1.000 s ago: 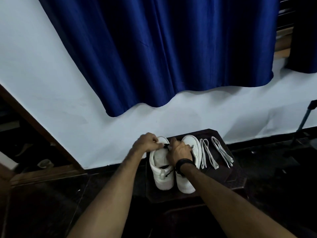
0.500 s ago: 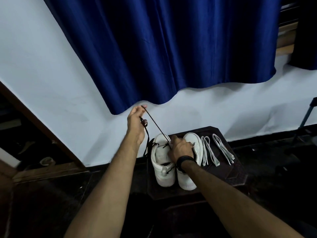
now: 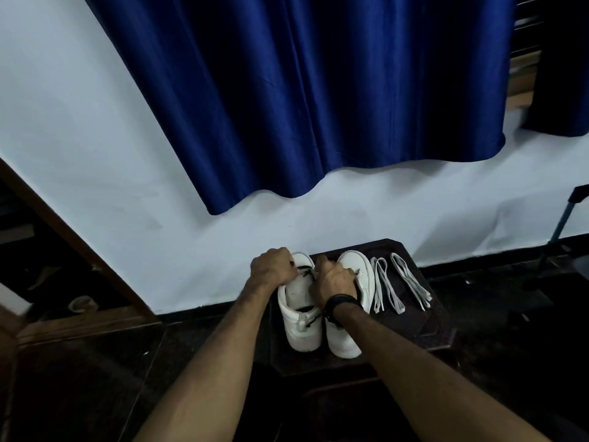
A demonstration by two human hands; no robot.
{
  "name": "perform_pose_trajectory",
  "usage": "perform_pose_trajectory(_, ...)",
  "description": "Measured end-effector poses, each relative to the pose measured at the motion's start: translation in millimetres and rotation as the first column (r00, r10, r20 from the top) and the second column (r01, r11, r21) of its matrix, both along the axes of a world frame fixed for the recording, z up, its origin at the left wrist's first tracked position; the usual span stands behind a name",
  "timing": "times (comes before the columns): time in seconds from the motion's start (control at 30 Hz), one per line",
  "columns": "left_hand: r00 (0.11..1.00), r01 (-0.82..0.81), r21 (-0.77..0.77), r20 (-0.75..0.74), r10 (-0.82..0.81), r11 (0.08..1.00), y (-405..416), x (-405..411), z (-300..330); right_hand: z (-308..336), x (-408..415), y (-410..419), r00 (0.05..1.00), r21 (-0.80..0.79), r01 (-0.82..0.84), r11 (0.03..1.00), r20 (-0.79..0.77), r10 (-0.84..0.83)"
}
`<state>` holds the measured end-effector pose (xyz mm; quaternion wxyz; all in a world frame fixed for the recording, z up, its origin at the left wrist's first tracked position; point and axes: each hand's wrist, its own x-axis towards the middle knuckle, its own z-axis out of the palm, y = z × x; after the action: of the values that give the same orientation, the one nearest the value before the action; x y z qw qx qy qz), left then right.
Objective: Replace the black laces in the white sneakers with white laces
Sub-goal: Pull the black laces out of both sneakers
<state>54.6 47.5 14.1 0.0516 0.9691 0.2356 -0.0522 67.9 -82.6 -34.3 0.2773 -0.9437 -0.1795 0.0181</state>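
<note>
Gripping the left sneaker (image 3: pixel 299 311) with both hands: left hand (image 3: pixel 274 266) curled over the toe end, fingers pinching at the black lace (image 3: pixel 305 272) near the front eyelets, right hand (image 3: pixel 334 279) curled tight on the same lace area between the two shoes. Can't really tell which fingers actually have the lace, too dark and small.

Counting: two white sneakers side by side on a dark wooden stool (image 3: pixel 424 330), heels toward the camera, right sneaker (image 3: pixel 353 266) partly hidden behind the right wrist. Two white laces (image 3: pixel 395 282) folded into long loops, lying just right of the right sneaker, apart from each other, not touching the shoes. One black wristband (image 3: pixel 341 299) on the right wrist. A bit of black lace also hanging at the left sneaker's heel.

No readable brand or writing anywhere.

Shoes sitting toward the stool's left edge, bare top in front of the laces. Stool pushed against a white wall (image 3: pixel 127 186), blue curtain (image 3: pixel 302 90) hanging above, dark floor all round.
</note>
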Motion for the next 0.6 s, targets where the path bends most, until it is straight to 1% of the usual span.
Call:
perform_pose_trajectory(0.03, 0.992, -0.036, -0.133, 0.115, 0.052, 0.99, 0.5, 0.0, 2.3, 0.3, 0.0, 0.4, 1.0, 0.002, 0.001, 1.0, 0.002, -0.001)
perform_pose_trajectory(0.07, 0.957, -0.041, -0.324, 0.259, 0.13, 0.945, 1.4, 1.1, 7.2, 0.6, -0.1, 0.8, 1.0, 0.007, 0.004, 1.0, 0.006, -0.005)
perform_pose_trajectory(0.1, 0.891, 0.002, -0.512, 0.39, 0.231, 0.859, -1.2, 0.9, 18.7, 0.0, 0.4, 1.4, 1.0, 0.015, 0.007, 1.0, 0.006, -0.007)
perform_pose_trajectory(0.13, 0.808, 0.069, -0.645, 0.484, 0.336, 0.761, -1.7, 1.6, 31.7, -0.8, 0.4, 1.5, 1.0, 0.019, 0.007, 1.0, 0.004, -0.007)
perform_pose_trajectory(0.17, 0.742, 0.124, -0.71, 0.53, 0.41, 0.693, 0.0, 2.3, 46.2, -1.6, 0.7, 1.4, 1.0, 0.025, 0.006, 1.0, 0.0, -0.006)
perform_pose_trajectory(0.2, 0.723, 0.141, -0.724, 0.542, 0.429, 0.676, 3.3, 3.2, 58.1, -1.7, 0.7, 1.1, 1.0, 0.028, 0.005, 1.0, -0.004, -0.005)
perform_pose_trajectory(0.27, 0.776, 0.058, -0.688, 0.487, 0.401, 0.723, 9.1, 1.8, 71.3, -1.4, 0.5, 0.0, 1.0, 0.025, 0.005, 1.0, -0.005, -0.005)
perform_pose_trajectory(0.3, 0.813, -0.035, -0.64, 0.429, 0.395, 0.767, 12.7, -0.3, 71.7, -1.4, 0.4, 0.5, 1.0, 0.02, 0.005, 1.0, 0.001, -0.005)
perform_pose_trajectory(0.33, 0.845, -0.139, -0.552, 0.367, 0.39, 0.822, 16.3, -4.0, 68.4, -1.6, 0.4, 0.9, 1.0, 0.018, 0.009, 1.0, 0.007, -0.009)
perform_pose_trajectory(0.37, 0.87, -0.23, -0.431, 0.31, 0.383, 0.872, 19.1, -8.5, 61.0, -2.1, 0.5, 1.0, 1.0, 0.02, 0.012, 1.0, 0.011, -0.012)
perform_pose_trajectory(0.4, 0.881, -0.296, -0.313, 0.275, 0.384, 0.902, 20.8, -13.3, 51.7, -2.2, 0.8, 1.1, 1.0, 0.024, 0.014, 1.0, 0.018, -0.014)
perform_pose_trajectory(0.43, 0.883, -0.333, -0.235, 0.262, 0.389, 0.913, 21.3, -18.2, 43.8, -2.8, 1.3, 1.3, 1.0, 0.025, 0.013, 1.0, 0.024, -0.013)
perform_pose_trajectory(0.47, 0.88, -0.359, -0.193, 0.256, 0.4, 0.913, 22.0, -23.0, 35.6, -3.2, 1.6, 1.3, 1.0, 0.02, 0.011, 1.0, 0.028, -0.012)
perform_pose_trajectory(0.53, 0.886, -0.379, -0.152, 0.226, 0.406, 0.913, 25.3, -29.8, 17.7, -4.9, 1.8, 1.8, 0.999, 0.006, 0.012, 1.0, 0.031, -0.012)
perform_pose_trajectory(0.6, 0.906, -0.365, -0.141, 0.173, 0.386, 0.92, 27.6, -31.5, 0.9, -6.7, 2.1, 2.5, 0.999, 0.021, 0.01, 1.0, 0.048, -0.011)
